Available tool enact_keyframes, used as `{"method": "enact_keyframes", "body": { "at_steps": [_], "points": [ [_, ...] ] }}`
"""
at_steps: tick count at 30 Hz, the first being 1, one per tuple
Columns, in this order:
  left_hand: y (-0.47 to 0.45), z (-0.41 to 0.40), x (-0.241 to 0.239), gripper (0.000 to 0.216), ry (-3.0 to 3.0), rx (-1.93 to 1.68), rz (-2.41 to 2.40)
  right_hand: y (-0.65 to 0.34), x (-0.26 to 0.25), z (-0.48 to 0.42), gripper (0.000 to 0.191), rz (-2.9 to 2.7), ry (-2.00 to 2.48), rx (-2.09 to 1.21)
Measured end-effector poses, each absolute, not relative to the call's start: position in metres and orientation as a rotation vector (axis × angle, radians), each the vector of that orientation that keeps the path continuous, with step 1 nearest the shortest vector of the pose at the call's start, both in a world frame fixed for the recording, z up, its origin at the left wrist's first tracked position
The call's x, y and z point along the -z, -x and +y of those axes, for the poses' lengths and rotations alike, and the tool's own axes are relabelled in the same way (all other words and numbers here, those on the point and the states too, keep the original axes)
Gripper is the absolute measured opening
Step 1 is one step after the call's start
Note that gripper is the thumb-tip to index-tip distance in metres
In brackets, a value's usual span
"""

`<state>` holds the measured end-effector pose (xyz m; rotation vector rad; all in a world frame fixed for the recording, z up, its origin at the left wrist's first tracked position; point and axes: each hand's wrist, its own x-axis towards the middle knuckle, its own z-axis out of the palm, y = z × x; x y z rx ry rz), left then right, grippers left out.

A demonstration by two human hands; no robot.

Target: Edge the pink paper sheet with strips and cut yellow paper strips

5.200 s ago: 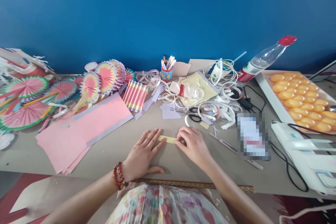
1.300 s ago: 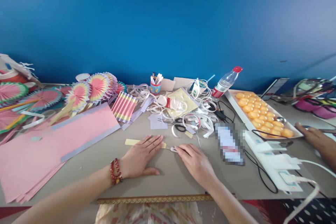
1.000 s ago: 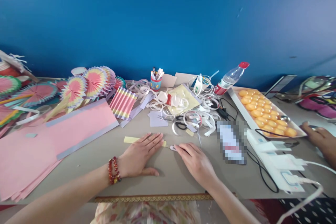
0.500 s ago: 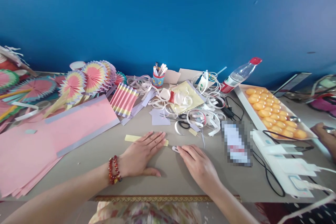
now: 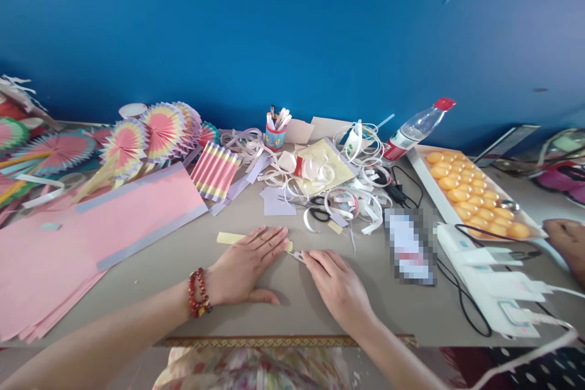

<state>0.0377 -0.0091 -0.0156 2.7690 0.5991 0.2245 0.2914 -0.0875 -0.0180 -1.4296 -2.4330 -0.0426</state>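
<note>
My left hand (image 5: 244,265) lies flat on the table with its fingers stretched out, pressing down a pale yellow paper strip (image 5: 228,237). The strip's left end shows past the hand, and a small bit of its right end peeks out by the fingertips; the middle is covered. In the pinched fingers of my right hand (image 5: 340,286) is a small white craft knife (image 5: 298,256). Its thin tip points left and reaches the strip's right end; I cannot tell whether it cuts in. Most of the handle is hidden by my fingers.
Pink sheets (image 5: 137,219) and folded paper fans (image 5: 164,128) lie left. Behind my hands are scissors (image 5: 320,214), curled white strips (image 5: 372,213) and a pen cup (image 5: 275,138). A power strip (image 5: 484,280), bottle (image 5: 418,128), yellow-ball tray (image 5: 420,170) and another person's hand (image 5: 564,244) are right.
My right hand has moved slightly left, bringing the craft knife's tip to the strip's right end. My left hand stays flat in place. The other person's hand at the right has shifted a little.
</note>
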Motion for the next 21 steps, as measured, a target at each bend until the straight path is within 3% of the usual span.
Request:
{"method": "enact_keyframes", "body": {
  "at_steps": [14,21],
  "points": [
    [-0.037,-0.009,0.014,0.098,-2.763,-0.221,0.6,-0.279,0.018,-0.088,0.034,-2.44,1.47,0.085],
    [-0.021,-0.004,-0.005,0.086,-2.757,-0.173,0.557,-0.278,0.018,-0.089,0.036,-2.41,1.464,0.093]
  ]
}}
